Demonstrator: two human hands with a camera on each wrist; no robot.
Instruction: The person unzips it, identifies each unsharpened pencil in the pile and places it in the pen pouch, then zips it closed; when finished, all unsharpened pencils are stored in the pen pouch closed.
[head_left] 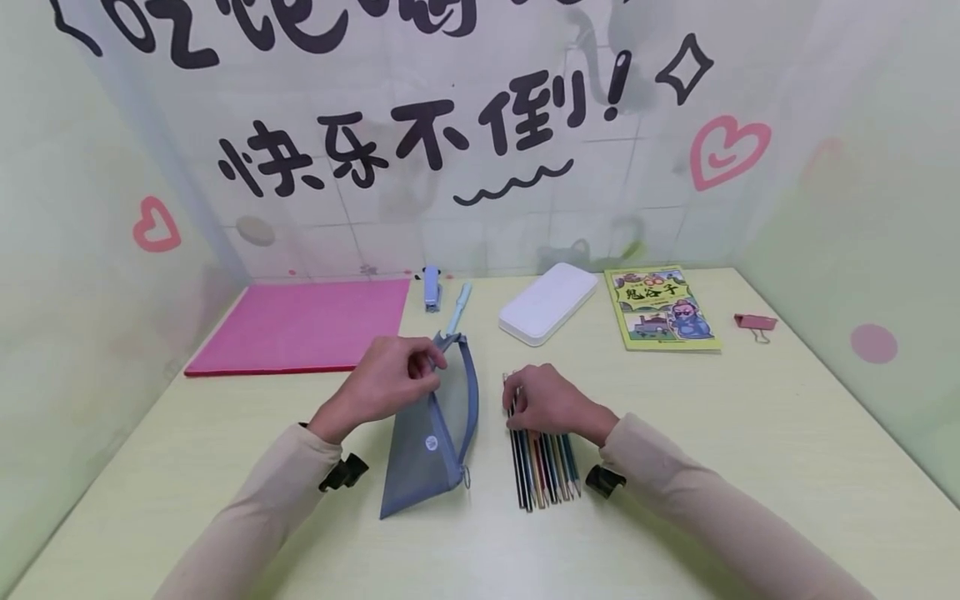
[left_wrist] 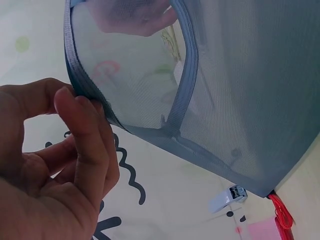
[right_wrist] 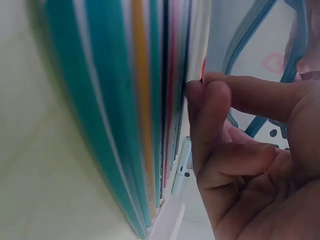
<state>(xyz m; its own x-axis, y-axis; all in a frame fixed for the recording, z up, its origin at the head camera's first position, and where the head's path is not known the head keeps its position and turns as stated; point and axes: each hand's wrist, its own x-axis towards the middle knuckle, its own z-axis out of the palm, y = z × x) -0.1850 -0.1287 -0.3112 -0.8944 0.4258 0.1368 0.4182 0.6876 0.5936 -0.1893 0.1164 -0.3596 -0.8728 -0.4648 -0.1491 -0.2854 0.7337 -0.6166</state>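
While both forearms reach forward from cream sleeves (head_left: 262, 492) and angle inward, the left hand (head_left: 393, 375) is bent at the wrist, its thumb and fingertips pinching the upper rim of a blue-grey mesh pouch (head_left: 420, 471). Opposite it, the right hand (head_left: 551, 404) arches palm-down over a row of pencils (head_left: 553, 467), its fingers curled and tips nearly together at the row's left edge; I cannot tell whether a pencil is pinched between them.

Held slanting over the tabletop (head_left: 750, 467), the pouch stands just left of the pencils. It is see-through, with a gaping mouth edged by a darker blue zip (head_left: 447, 437), a small round white label (head_left: 431, 443) and a ring (head_left: 467, 477) at the near end. Slim and parallel, the pencils lie side by side in black, red, yellow and teal, several sharpened points towards the person.
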